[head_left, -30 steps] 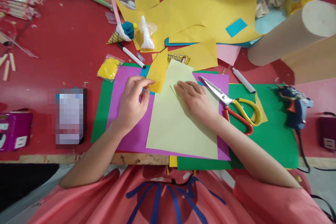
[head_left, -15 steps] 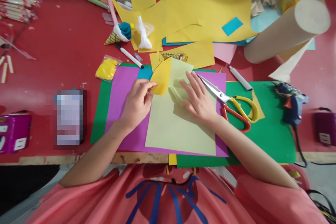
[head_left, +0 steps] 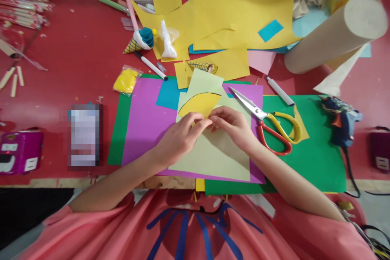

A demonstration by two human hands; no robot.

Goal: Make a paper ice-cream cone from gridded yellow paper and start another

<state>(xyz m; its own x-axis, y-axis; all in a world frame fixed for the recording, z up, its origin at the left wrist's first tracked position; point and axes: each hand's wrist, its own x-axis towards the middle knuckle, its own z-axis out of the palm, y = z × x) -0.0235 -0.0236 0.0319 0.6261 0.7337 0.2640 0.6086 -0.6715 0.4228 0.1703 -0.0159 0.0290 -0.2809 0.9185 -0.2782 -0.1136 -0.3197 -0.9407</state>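
Observation:
A yellow piece of paper (head_left: 199, 103) with a curved, black-marked upper edge fans out above my fingertips. My left hand (head_left: 181, 134) pinches its lower part, and my right hand (head_left: 233, 126) meets it there with bent fingers; the exact grip is hidden behind the fingers. Both hands are over a pale green sheet (head_left: 219, 160), which lies on a purple sheet (head_left: 143, 130). A smaller pale green piece (head_left: 205, 81) sticks out behind the yellow paper. Scissors (head_left: 258, 113) with red and yellow handles lie half open just right of my right hand.
On the right are a glue gun (head_left: 343, 124), a marker (head_left: 278, 89) and a leaning cardboard tube (head_left: 332, 34). Behind the sheets lie a paper cone (head_left: 202, 66), a decorated cone (head_left: 137, 40), a bag of yellow clay (head_left: 126, 81) and large yellow sheets (head_left: 243, 8). A phone (head_left: 85, 136) lies left.
My left hand has moved right with the yellow paper, turning its curved edge upward. My right hand has left the pale green sheet and come in to the paper's lower end.

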